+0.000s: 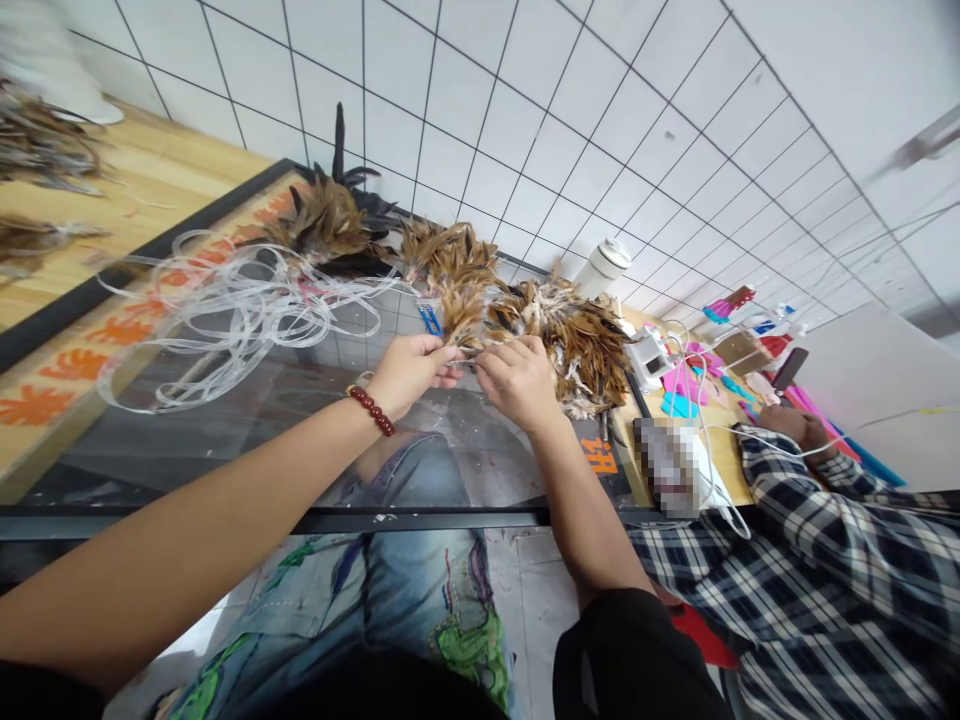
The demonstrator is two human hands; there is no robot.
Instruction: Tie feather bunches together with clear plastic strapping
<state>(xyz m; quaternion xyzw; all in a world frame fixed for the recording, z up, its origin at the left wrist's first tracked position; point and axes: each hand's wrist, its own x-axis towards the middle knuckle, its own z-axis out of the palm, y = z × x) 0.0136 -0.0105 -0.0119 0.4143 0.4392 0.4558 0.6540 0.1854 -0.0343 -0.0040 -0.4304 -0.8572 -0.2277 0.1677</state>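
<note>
A small, fan-shaped bunch of golden-brown feathers point(461, 318) is pinched by its stems in the left hand point(409, 377), long axis running away from the person, tips toward the white tiled wall point(495, 110). The right hand point(520, 380) has its fingers curled in just beside those stems, its exact hold unclear; a broad heap of brown feathers point(592, 345) on the dark-topped table point(202, 455) lies nearer it.
</note>
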